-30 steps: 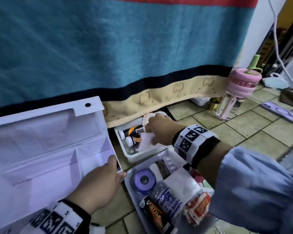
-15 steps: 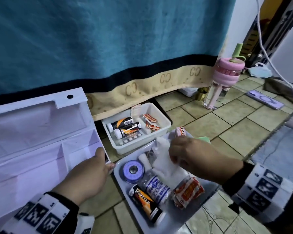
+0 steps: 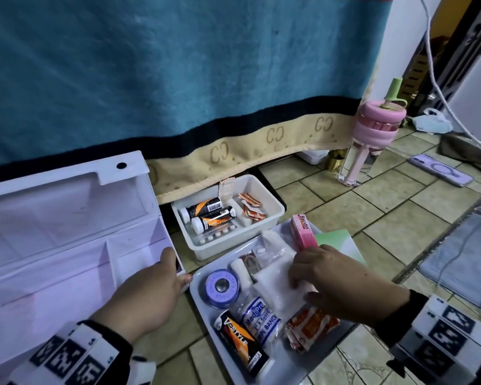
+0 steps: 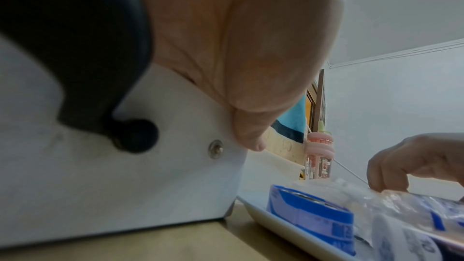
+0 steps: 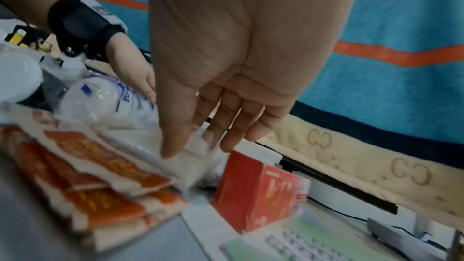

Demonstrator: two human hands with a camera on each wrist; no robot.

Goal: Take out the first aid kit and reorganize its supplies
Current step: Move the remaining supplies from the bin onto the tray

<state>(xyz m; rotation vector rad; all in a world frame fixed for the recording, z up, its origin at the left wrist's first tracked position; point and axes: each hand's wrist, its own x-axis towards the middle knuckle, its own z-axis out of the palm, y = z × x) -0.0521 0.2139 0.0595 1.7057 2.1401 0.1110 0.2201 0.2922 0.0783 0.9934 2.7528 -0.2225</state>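
The white first aid box (image 3: 67, 232) lies open on the floor at the left. My left hand (image 3: 175, 266) grips its right end wall, thumb (image 4: 251, 126) on the outside. My right hand (image 3: 300, 284) pinches a white gauze pack (image 3: 272, 287) low over the flat tray (image 3: 289, 368); the fingertips (image 5: 226, 146) touch the pack. The tray also holds a blue tape roll (image 3: 221, 287), a crepe bandage (image 3: 258, 318), a dark tube (image 3: 239, 343), orange plaster strips (image 3: 308, 326) and a pink carton (image 3: 303, 232). Behind it, a small white bin (image 3: 272, 207) holds two bottles.
A teal blanket (image 3: 178, 79) hangs down behind the bin. A pink water bottle (image 3: 372, 140) stands on the tiles at the right, with a phone (image 3: 439, 169) and a white cable (image 3: 439, 87) beyond. A grey mat (image 3: 469, 259) lies far right.
My right hand lifted the white pack out of the small bin, drew it back to the tray and lowered it there. My left hand stayed on the box.
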